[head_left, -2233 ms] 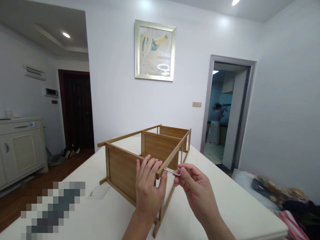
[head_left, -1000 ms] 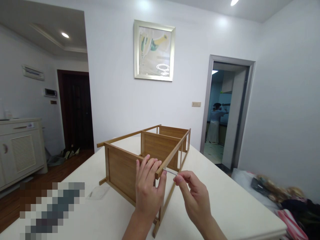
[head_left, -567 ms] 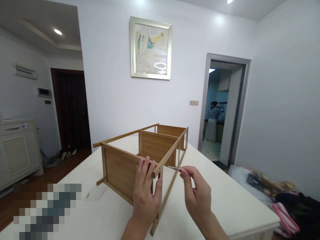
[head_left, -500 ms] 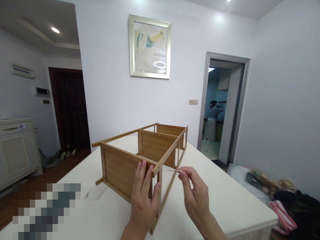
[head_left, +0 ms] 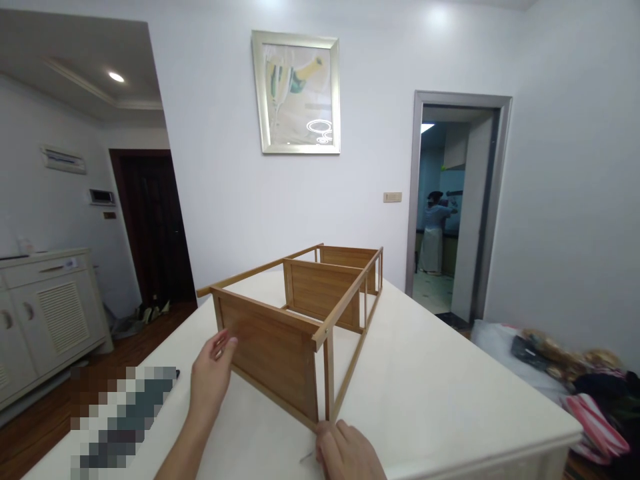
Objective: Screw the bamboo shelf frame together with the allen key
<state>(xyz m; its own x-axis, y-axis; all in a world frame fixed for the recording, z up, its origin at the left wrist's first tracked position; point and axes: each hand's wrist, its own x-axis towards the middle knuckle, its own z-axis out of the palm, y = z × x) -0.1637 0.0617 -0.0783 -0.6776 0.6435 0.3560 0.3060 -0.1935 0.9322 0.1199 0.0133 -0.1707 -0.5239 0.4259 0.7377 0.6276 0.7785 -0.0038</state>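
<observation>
A bamboo shelf frame (head_left: 280,347) with three panels lies on its side on the white table (head_left: 440,393). My left hand (head_left: 211,375) reaches to the near panel's left end, with its fingers closed on the corner post. At the bottom edge of the view, my right hand (head_left: 347,452) rests on the table, fingers curled, touching the foot of the near right post. A thin metal hex key (head_left: 305,458) sticks out from under it to the left.
A pixelated patch (head_left: 120,413) covers the table's near left. A white cabinet (head_left: 45,307) stands at the left. Bags and clothes (head_left: 575,373) are heaped at the right. Through the doorway (head_left: 450,200) a person stands in the far room.
My left hand left the top rail and took the near panel's left corner. My right hand pulled the hex key from the rail end and dropped to the post's foot. The view shifted.
</observation>
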